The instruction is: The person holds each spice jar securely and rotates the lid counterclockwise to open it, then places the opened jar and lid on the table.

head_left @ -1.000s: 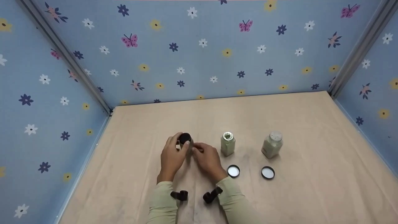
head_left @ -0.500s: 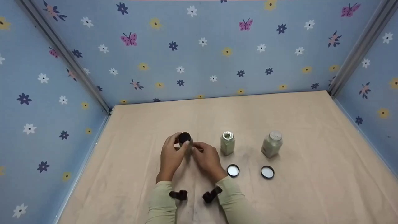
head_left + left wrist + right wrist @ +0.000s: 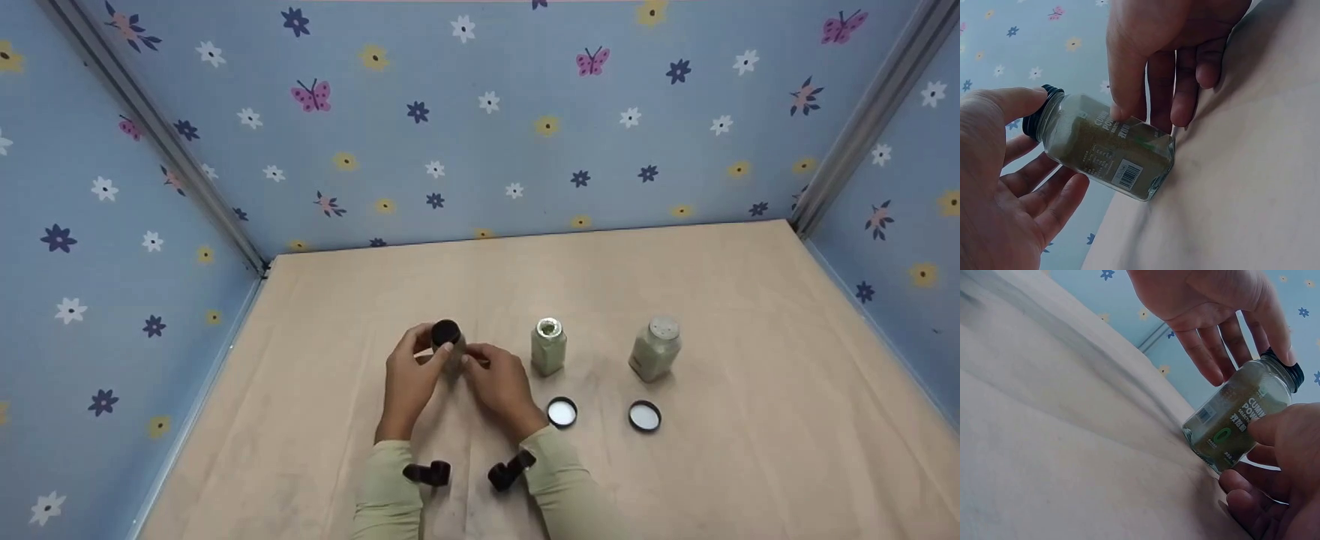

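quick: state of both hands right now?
Left hand: thumb and fingers grip the black cap of the spice jar.
Right hand: fingers grip the jar body.

Open jars [image 3: 548,347] right of hands

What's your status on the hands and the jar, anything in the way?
Left hand pinches black screw cap. Right hand grips clear glass spice jar, standing on beige cloth. Nothing blocking.
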Tool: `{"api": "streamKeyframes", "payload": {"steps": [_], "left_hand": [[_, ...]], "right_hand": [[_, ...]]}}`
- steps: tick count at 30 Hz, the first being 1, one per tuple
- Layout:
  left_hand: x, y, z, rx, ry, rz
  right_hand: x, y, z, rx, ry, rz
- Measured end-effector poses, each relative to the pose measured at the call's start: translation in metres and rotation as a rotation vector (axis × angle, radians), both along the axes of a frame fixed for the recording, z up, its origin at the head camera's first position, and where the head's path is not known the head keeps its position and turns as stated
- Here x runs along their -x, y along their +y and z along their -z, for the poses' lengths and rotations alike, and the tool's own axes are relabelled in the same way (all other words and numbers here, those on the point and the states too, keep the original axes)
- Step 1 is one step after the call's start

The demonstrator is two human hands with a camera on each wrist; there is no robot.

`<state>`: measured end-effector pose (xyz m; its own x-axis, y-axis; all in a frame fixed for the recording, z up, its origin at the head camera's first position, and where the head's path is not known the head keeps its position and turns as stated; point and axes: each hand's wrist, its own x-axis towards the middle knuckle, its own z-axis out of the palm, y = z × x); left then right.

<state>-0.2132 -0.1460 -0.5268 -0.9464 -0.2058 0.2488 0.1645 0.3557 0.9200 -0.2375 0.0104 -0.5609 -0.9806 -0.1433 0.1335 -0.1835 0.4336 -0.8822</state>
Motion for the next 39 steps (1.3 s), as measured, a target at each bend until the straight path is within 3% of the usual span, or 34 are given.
{"api": "streamKeyframes", "payload": {"steps": [11,16,29,39], "left_hand": [[-0.001,-0.002,-0.001,-0.033,0.001,0.001],[0.001,-0.003,-0.003,0.002,-0.014,0.005],[0.011,-0.006,-0.012,0.157,-0.067,0.102],[0.010,-0.004,-0.011,0.139,-0.074,0.085]], "right_hand": [[0.001,0.000,0.001,0.026,-0.001,-0.006],[0.000,0.000,0.001,0.035,0.005,-0.007],[-0.001,-0.001,0.000,-0.011,-0.003,0.000],[0.000,-0.001,0.001,-0.030,0.008,-0.006]]}}
